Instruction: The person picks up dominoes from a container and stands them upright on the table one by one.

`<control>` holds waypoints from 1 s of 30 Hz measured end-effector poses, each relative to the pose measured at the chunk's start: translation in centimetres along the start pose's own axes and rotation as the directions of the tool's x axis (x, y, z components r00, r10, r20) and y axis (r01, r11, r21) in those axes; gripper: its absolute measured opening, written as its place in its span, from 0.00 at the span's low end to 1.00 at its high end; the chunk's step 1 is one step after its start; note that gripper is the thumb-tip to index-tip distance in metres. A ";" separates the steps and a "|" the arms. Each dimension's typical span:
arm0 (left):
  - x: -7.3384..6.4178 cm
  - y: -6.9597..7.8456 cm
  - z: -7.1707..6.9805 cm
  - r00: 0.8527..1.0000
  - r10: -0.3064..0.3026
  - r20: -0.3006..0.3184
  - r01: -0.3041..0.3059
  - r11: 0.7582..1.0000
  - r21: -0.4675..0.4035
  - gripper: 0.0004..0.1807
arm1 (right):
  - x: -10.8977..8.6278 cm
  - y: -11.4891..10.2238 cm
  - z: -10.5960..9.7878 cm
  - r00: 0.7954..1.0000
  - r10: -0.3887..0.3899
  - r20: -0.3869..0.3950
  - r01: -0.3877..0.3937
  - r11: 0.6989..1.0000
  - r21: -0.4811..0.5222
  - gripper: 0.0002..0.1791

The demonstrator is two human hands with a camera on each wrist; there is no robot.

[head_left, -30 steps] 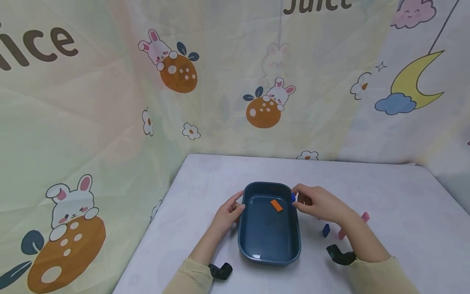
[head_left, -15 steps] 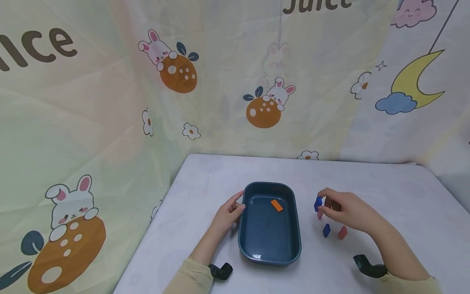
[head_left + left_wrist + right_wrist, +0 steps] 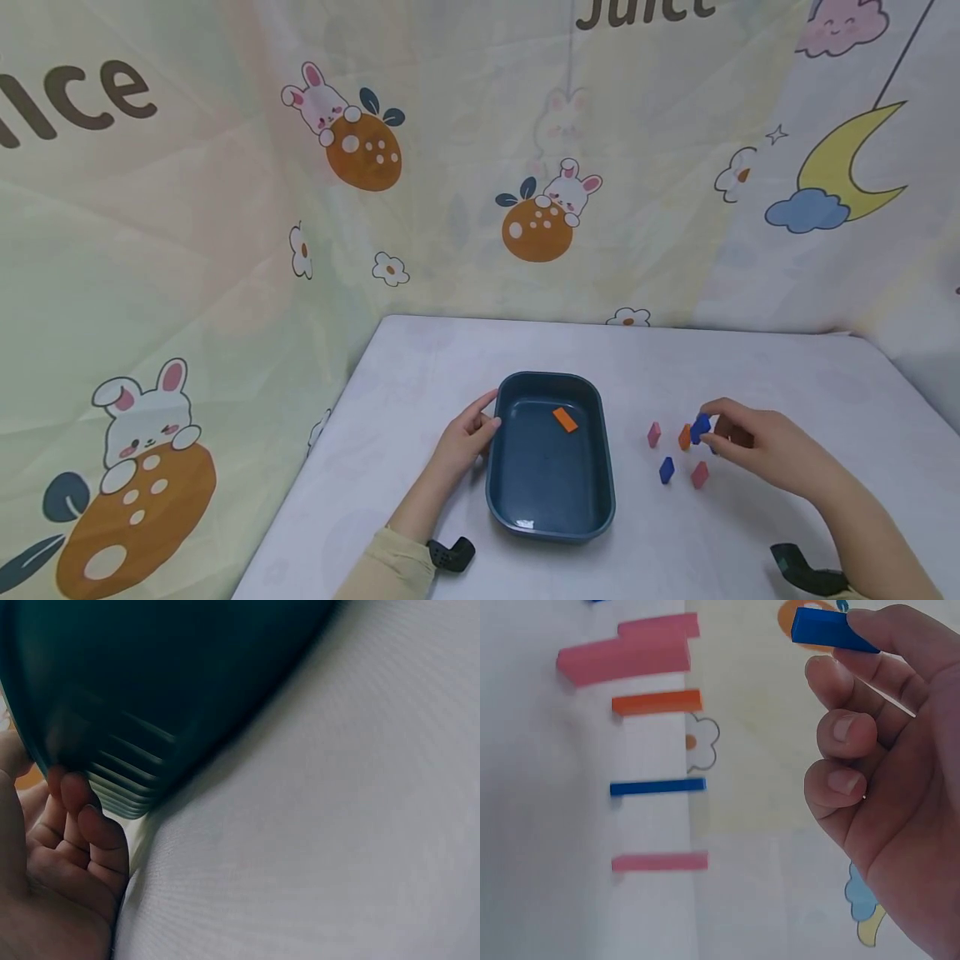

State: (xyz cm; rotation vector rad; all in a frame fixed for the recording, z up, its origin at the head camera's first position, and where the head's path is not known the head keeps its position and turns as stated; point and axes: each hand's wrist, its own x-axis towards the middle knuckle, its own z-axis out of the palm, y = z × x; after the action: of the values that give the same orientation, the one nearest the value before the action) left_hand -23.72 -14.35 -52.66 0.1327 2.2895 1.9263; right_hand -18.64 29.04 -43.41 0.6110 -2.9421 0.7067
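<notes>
A small blue block (image 3: pixel 700 428) with a diamond-shaped end is pinched between thumb and fingers of my right hand (image 3: pixel 768 442); the right wrist view shows the blue block (image 3: pixel 826 630) held at the fingertips. Below and beside it, small blocks stand on end: an orange block (image 3: pixel 684 437), a pink block (image 3: pixel 654 434), a blue block (image 3: pixel 667 471) and another pink block (image 3: pixel 700 475). My left hand (image 3: pixel 461 442) holds the left side of a deep, dark blue tray (image 3: pixel 551 525). One orange block (image 3: pixel 565 419) lies flat inside the tray.
The white table (image 3: pixel 435 350) carries everything, with patterned cloth (image 3: pixel 450 167) behind and at the left. In the right wrist view, a thin blue block (image 3: pixel 658 787) and a pink block (image 3: pixel 660 861) stand farther along the row. Black wrist cameras (image 3: pixel 452 554) sit on both wrists.
My right hand has moved right with the blue block, from the tray's right rim to over the standing blocks. The left hand and tray have stayed put.
</notes>
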 end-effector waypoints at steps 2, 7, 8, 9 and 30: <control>0.0 -0.1 0.0 1.000 -0.004 -0.002 0.004 1.000 0.005 0.27 | -0.5 0.5 -0.2 0.999 0.030 0.014 -0.030 1.000 0.003 0.18; 0.0 0.0 -0.1 1.000 -0.004 0.005 0.004 1.000 -0.004 0.27 | -2.1 2.1 0.0 0.992 0.113 0.064 -0.114 0.993 0.013 0.19; 0.0 0.0 -0.1 1.000 -0.005 0.005 0.005 1.000 -0.003 0.27 | -2.4 2.4 0.1 0.990 0.126 0.071 -0.127 0.992 0.014 0.19; 0.0 0.1 -0.1 1.000 -0.004 0.005 0.004 1.000 -0.004 0.27 | -2.6 2.7 0.1 0.988 0.136 0.078 -0.138 0.990 0.014 0.19; -0.1 0.1 0.0 1.000 -0.008 -0.005 0.008 1.000 0.019 0.26 | -3.9 5.9 3.1 0.937 0.278 0.210 -0.287 0.958 0.014 0.23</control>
State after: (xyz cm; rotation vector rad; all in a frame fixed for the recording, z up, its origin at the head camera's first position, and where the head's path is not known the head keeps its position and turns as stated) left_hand -23.60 -14.31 -52.56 0.1208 2.3092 1.9034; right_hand -17.20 33.92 -49.25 0.2775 -3.2566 0.7763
